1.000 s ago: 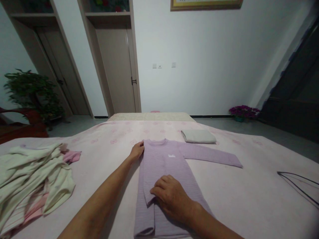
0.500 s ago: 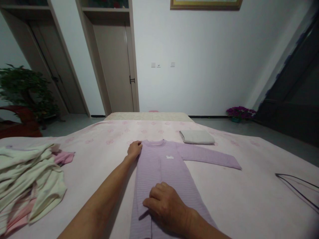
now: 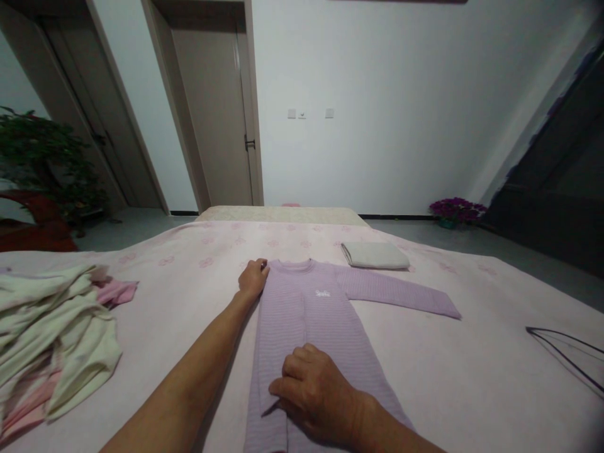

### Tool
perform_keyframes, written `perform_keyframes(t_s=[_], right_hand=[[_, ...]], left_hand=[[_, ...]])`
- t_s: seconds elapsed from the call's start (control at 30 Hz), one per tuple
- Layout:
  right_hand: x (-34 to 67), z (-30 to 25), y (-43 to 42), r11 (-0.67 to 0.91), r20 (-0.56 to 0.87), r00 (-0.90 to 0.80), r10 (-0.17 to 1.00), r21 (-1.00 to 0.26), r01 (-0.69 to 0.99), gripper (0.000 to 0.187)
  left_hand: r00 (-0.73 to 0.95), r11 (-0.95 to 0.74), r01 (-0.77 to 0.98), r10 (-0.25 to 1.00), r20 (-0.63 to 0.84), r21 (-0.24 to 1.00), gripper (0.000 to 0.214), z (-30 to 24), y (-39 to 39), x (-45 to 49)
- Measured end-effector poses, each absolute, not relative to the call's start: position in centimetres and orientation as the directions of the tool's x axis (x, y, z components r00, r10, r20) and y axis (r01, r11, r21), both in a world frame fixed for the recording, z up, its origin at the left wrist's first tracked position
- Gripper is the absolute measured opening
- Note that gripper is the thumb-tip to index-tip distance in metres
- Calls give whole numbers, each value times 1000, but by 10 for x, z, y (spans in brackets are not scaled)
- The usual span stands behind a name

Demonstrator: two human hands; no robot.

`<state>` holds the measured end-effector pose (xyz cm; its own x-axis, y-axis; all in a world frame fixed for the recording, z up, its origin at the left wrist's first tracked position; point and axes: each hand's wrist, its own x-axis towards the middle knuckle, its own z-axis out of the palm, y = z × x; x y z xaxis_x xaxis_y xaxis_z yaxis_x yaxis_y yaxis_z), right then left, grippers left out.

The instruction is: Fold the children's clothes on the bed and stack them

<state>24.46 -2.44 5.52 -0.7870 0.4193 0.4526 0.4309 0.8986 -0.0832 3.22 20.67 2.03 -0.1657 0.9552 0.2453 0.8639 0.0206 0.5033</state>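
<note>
A light purple ribbed long-sleeved top [image 3: 330, 327] lies flat, collar away from me, one sleeve stretched out to the right. The other sleeve [image 3: 280, 340] is folded down over the front. My left hand [image 3: 253, 277] is closed at the top's left shoulder, its fingertips partly hidden. Lower down, my right hand [image 3: 314, 390] has its thumb and fingers pinched on the cuff end of the folded sleeve. The bottom of the top runs out of the picture beneath my right forearm.
A folded pale grey cloth [image 3: 375, 255] lies beyond the outstretched sleeve. Crumpled cream and pink clothes [image 3: 61, 340] are heaped at left on the pink flowered bedsheet [image 3: 179, 296]. At the right edge lies a thin black looped object [image 3: 561, 352].
The view has tipped slightly downward. Both hands stay in nearly the same places on the purple top, which lies as before.
</note>
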Motion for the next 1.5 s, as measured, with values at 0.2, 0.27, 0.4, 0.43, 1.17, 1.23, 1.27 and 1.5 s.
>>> perform_keyframes(t_s=[0.2, 0.27, 0.4, 0.43, 1.17, 1.23, 1.27, 1.5], right_hand=[[247, 59, -25, 881, 386, -792, 473, -182, 437, 19], [248, 60, -25, 880, 376, -795, 475, -180, 440, 22], [246, 61, -25, 888, 386, -801, 458, -169, 427, 21], [246, 61, -25, 893, 396, -801, 449, -160, 422, 18], [238, 59, -37, 908, 344, -840, 419, -153, 390, 33], [238, 59, -38, 903, 334, -839, 429, -163, 397, 32], [238, 60, -38, 905, 329, -843, 426, -166, 392, 31], [238, 60, -41, 925, 319, -868, 381, -131, 358, 28]], left_hand=[[-170, 6, 862, 945, 279, 507, 36, 21, 206, 27], [-159, -22, 864, 936, 315, 504, 43, 22, 198, 26], [-24, -160, 879, 926, 377, 450, 46, 23, 180, 26], [31, -204, 881, 925, 377, 427, 46, 22, 177, 27], [230, -257, 947, 962, 149, 193, 66, 15, 173, 36], [231, -258, 947, 961, 151, 191, 65, 15, 173, 36], [232, -259, 947, 961, 152, 192, 65, 15, 173, 35], [227, -264, 942, 956, 185, 206, 61, 17, 170, 36]])
